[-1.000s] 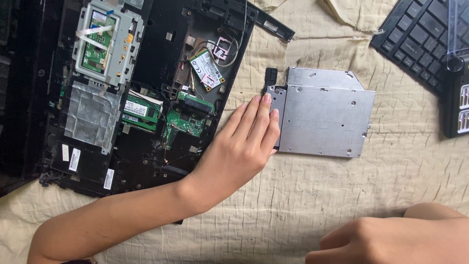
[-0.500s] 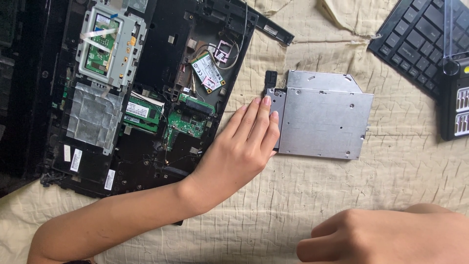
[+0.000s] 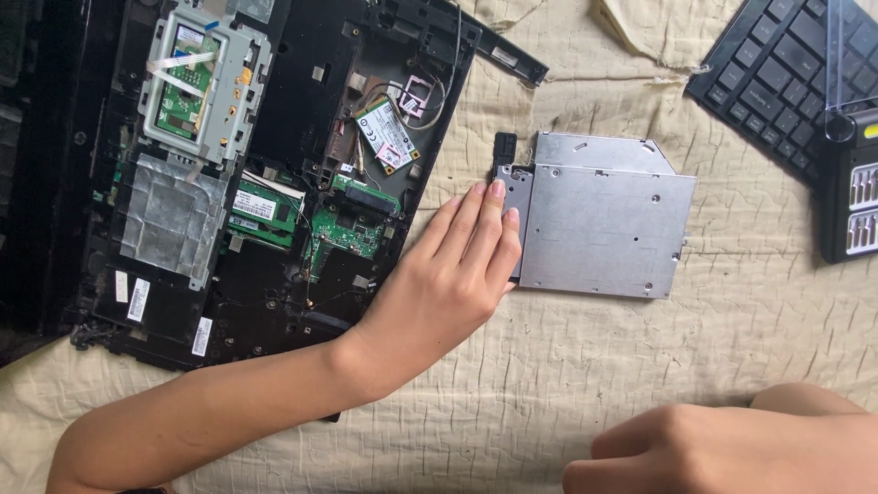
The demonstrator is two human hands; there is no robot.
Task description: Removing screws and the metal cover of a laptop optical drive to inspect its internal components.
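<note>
The left hand [image 3: 439, 284] lay flat, fingers extended and held together, fingertips [image 3: 495, 192] touching the left edge of the silver optical drive [image 3: 599, 220]. The drive rested on the beige cloth [image 3: 549, 366], just right of the opened laptop chassis [image 3: 274, 183]. The right hand [image 3: 722, 453], loosely curled and holding nothing, had advanced leftward along the bottom edge since the earlier frame; the left hand stayed put.

Your right hand [image 3: 732, 453] is cut off by the bottom edge, so its fingertips and grip cannot be told. Your left hand [image 3: 448, 274] covers the near left edge of the silver optical drive [image 3: 599, 220]. The opened laptop base [image 3: 265, 174] runs past the top and left edges. The black keyboard [image 3: 777, 73] is cropped at the top right, and the labels on the base are too small to tell.
</note>
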